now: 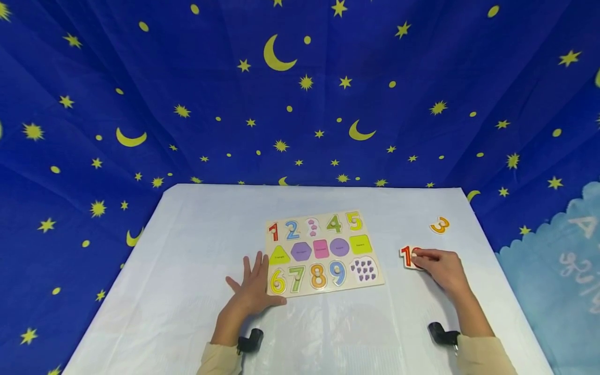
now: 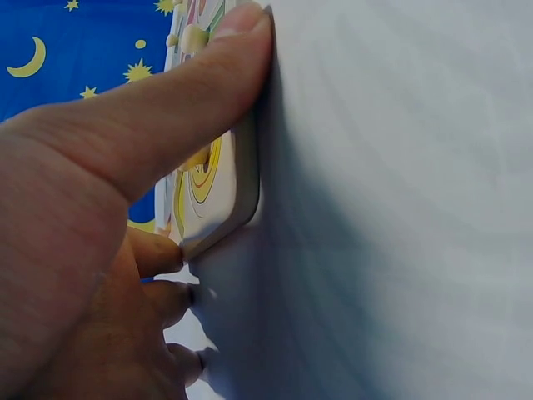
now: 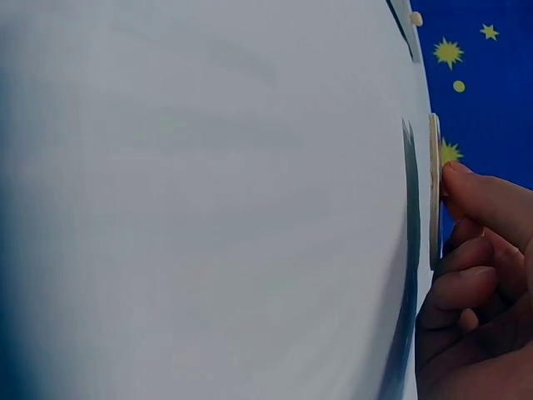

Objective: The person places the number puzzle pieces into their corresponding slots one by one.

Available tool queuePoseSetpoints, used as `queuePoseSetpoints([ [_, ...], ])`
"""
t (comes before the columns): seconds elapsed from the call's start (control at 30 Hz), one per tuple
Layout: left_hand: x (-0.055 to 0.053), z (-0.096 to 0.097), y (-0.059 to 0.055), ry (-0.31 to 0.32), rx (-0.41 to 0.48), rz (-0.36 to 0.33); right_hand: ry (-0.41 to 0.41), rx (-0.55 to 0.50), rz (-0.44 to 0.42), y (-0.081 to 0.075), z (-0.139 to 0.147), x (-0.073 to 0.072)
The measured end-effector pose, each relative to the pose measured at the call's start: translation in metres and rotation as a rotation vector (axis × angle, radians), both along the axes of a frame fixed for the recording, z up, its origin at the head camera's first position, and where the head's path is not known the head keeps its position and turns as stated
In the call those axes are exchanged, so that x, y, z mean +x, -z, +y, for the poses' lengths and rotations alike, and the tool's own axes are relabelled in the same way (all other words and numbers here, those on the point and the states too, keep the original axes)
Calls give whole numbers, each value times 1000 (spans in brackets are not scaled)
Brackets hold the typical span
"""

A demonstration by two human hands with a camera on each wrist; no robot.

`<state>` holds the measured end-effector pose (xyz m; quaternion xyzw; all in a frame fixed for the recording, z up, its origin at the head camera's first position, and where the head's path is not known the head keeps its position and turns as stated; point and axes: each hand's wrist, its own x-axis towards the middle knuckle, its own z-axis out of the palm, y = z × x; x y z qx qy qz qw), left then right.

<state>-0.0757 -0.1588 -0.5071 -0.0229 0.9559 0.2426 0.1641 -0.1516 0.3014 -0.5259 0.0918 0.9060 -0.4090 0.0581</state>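
Observation:
A wooden number puzzle board [image 1: 347, 259] lies on the white table. My left hand [image 1: 253, 291] rests at its near left corner, fingers spread along the left side and thumb against the near edge. In the left wrist view the thumb [image 2: 191, 100] touches the board's rim. To the right of the board, my right hand [image 1: 442, 268] pinches the red number 10 puzzle piece [image 1: 405, 256] between thumb and fingers. In the right wrist view this piece [image 3: 435, 200] is edge-on, apart from its shadow. An orange number 3 piece [image 1: 439, 225] lies farther back.
Numbers such as the yellow 5 [image 1: 354, 221] sit in the board. Two recesses show printed pictures: the 3 recess [image 1: 312, 227] and the 10 recess [image 1: 364, 270]. A blue star-patterned cloth [image 1: 300, 104] hangs behind the table, and a light-blue panel [image 1: 553, 276] stands at right.

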Motion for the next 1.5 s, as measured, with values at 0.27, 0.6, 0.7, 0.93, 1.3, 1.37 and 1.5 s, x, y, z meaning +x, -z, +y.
queuePoseSetpoints([
  [0.27,-2,1,-1,-5,2,-8,-44,14,4,-5,-4,-2],
  [0.6,0,0,0,-1,-8,-10,-77,15,3,-3,-15,1],
  [0.7,0,0,0,-4,-3,-10,-95,22,24,-4,-17,1],
  [0.93,0,0,-1,-3,5,-9,-134,42,64,-5,-25,1],
  [1.3,-1,-1,0,-2,8,2,-153,46,34,-7,-39,2],
  [1.37,0,-1,0,-4,5,-2,-159,50,39,-7,-42,2],
  [1.5,0,-2,1,-6,1,-7,-167,54,50,-7,-47,2],
])
